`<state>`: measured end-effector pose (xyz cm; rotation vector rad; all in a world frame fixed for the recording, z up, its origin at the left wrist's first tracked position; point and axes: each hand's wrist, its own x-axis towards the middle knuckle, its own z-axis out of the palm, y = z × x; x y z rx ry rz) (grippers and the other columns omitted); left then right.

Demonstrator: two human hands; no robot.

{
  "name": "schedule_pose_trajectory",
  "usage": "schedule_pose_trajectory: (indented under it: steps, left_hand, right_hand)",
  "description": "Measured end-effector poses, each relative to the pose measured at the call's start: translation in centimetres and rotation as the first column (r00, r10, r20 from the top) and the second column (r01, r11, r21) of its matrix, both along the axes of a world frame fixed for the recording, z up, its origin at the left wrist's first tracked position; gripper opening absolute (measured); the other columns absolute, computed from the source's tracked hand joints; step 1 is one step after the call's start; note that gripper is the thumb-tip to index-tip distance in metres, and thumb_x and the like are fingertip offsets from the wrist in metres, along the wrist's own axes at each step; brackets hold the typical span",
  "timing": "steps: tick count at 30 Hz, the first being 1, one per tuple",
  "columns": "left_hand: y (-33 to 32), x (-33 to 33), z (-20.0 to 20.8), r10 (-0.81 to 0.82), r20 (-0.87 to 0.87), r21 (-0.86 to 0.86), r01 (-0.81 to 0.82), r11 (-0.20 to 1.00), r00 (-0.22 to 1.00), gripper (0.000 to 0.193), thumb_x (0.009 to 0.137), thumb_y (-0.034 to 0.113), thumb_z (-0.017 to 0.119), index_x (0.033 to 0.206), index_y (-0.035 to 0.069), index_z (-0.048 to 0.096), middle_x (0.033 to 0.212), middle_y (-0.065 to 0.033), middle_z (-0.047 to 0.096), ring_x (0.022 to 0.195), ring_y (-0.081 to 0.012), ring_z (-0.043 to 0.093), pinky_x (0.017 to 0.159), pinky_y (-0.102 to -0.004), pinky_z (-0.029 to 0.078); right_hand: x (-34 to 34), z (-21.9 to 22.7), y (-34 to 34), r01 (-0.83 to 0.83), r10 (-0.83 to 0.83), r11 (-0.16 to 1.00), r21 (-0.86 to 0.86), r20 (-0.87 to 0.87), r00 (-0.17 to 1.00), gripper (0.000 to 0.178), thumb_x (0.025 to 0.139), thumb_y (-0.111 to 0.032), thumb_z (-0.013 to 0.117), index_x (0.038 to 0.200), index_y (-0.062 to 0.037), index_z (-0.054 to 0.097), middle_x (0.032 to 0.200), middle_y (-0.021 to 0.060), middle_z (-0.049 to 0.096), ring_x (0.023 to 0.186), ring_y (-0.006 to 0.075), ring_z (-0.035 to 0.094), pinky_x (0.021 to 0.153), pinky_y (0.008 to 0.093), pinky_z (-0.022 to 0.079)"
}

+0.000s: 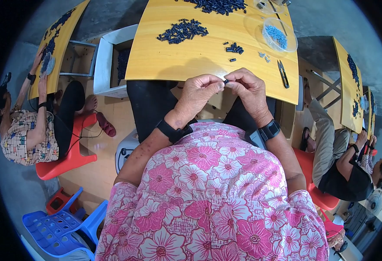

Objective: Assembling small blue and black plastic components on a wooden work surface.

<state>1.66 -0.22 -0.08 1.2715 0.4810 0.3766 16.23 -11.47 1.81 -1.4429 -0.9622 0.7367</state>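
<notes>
The small, dark, cylindrical piece (226, 81) sits left of the black metal snips (282, 74), my left hand (199, 92) and right hand (248, 87) meeting, fingertips pinched on it. I judge it mid-work. Beyond the snips leftward lie a small dark cluster (235, 48) and, farther left, a larger dark heap (183, 31); which are finished, I can't tell.

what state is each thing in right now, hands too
left hand: pinching a small dark piece
right hand: pinching at the same piece
dark pieces: loose, heaped on the table
snips: lying on the table, not held
clear tub: uncovered, blue bits inside
white box: open, dark contents
red seat at left: occupied
</notes>
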Motion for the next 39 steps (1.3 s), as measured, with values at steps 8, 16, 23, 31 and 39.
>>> schedule_pose_trajectory:
  steps: [8, 16, 23, 31, 39]
  left_hand:
    - [0.1, 0.2, -0.2, -0.011, -0.011, -0.023, 0.011, 1.0, 1.0, 0.02, 0.094, 0.018, 0.06, 0.1, -0.001, 0.066, 0.086, -0.0034, 0.066, 0.081, -0.0087, 0.057, 0.077, -0.0231, 0.046]
    - [0.3, 0.5, 0.4, -0.047, -0.078, 0.004, 0.048, 0.999, 0.996, 0.018, 0.093, 0.015, 0.06, 0.099, -0.001, 0.066, 0.087, -0.0024, 0.066, 0.082, -0.0074, 0.056, 0.076, -0.0219, 0.045]
    - [1.3, 0.3, -0.6, -0.118, -0.125, -0.002, 0.119, 0.993, 0.985, 0.014, 0.09, 0.011, 0.064, 0.096, -0.002, 0.067, 0.086, -0.0011, 0.065, 0.08, -0.0064, 0.057, 0.074, -0.021, 0.046]
    - [1.2, 0.8, -0.7, -0.149, -0.098, -0.029, 0.147, 0.989, 0.984, 0.012, 0.09, 0.008, 0.063, 0.097, -0.001, 0.066, 0.089, -0.0025, 0.066, 0.083, -0.0082, 0.059, 0.078, -0.0222, 0.048]
    - [1.5, 0.9, -1.2, -0.171, -0.14, -0.073, 0.162, 0.984, 0.975, 0.014, 0.091, 0.009, 0.063, 0.099, -0.002, 0.065, 0.092, -0.0035, 0.066, 0.085, -0.0091, 0.06, 0.081, -0.023, 0.049]
  right_hand:
    - [0.5, 0.0, 0.3, -0.038, 0.037, 0.999, -0.037, -0.018, 0.999, 0.015, 0.082, 0.004, 0.065, 0.095, 0.0, 0.07, 0.089, 0.0048, 0.062, 0.073, 0.0096, 0.059, 0.064, 0.0225, 0.049]
    - [1.4, -0.5, 0.2, -0.079, 0.077, 0.996, -0.04, -0.056, 0.995, 0.012, 0.083, 0.002, 0.064, 0.094, -0.001, 0.069, 0.088, 0.0039, 0.061, 0.077, 0.0107, 0.058, 0.066, 0.0233, 0.049]
    - [1.7, -0.9, 0.5, -0.163, 0.165, 0.985, -0.048, 0.031, 0.986, 0.009, 0.083, -0.001, 0.067, 0.091, -0.0037, 0.069, 0.085, 0.0031, 0.062, 0.081, 0.0128, 0.058, 0.074, 0.0248, 0.046]
    - [5.3, -1.8, -0.8, 0.138, -0.115, 0.986, -0.092, 0.224, 0.968, 0.007, 0.081, -0.002, 0.069, 0.088, -0.0027, 0.07, 0.083, 0.0066, 0.067, 0.078, 0.0142, 0.063, 0.072, 0.027, 0.049]
    - [11.1, -4.0, -3.0, 0.644, -0.447, 0.746, -0.173, 0.587, 0.675, 0.014, 0.081, -0.005, 0.064, 0.094, -0.0016, 0.068, 0.079, 0.0124, 0.067, 0.068, 0.0172, 0.064, 0.065, 0.0292, 0.051]
